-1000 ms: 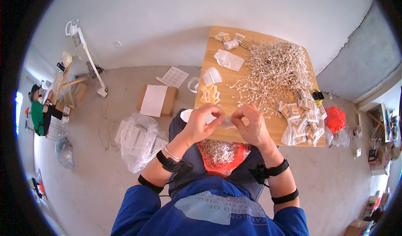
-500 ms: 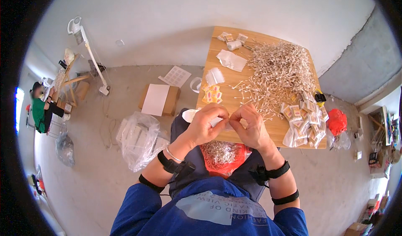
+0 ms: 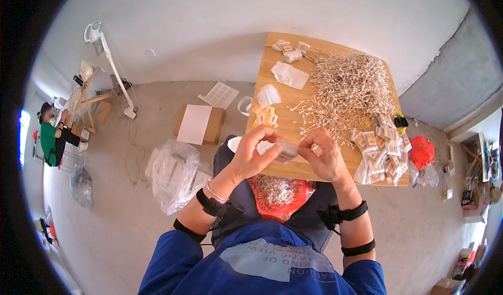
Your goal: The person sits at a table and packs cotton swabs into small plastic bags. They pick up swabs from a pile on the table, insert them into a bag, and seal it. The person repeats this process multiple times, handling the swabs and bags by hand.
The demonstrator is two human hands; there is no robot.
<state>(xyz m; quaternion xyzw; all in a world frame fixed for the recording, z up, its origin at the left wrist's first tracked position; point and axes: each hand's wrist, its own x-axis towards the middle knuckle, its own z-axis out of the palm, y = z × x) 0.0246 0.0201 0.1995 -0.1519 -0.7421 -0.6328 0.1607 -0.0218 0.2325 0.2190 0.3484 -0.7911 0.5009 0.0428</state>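
Note:
A small clear plastic bag [image 3: 287, 151] is stretched between my two hands, just over the table's near edge. My left hand [image 3: 254, 152] has thumb and fingers curled at the bag's left side. On its other side my right hand [image 3: 321, 157] pinches the edge between thumb and fingertips. What lies inside the bag is too small to make out. A big heap of loose cotton swabs [image 3: 351, 83] spreads across the table beyond my right hand. Past my left hand lie several yellow-and-white printed cards [image 3: 265, 116]. A red bag [image 3: 285, 206] with more swabs rests between my legs.
Filled small packets [image 3: 380, 151] pile up at the wooden table's [image 3: 293, 98] right corner. Clear empty bags [image 3: 268, 95] and a white sheet [image 3: 290, 75] lie on its left part. A cardboard box [image 3: 216, 127] and a large plastic sack [image 3: 175, 174] stand on the floor. Far left, a person [image 3: 50, 138] sits.
My hands have moved apart from their earlier fingertip-to-fingertip position. The clear bag now shows between them, and my right hand has shifted slightly right.

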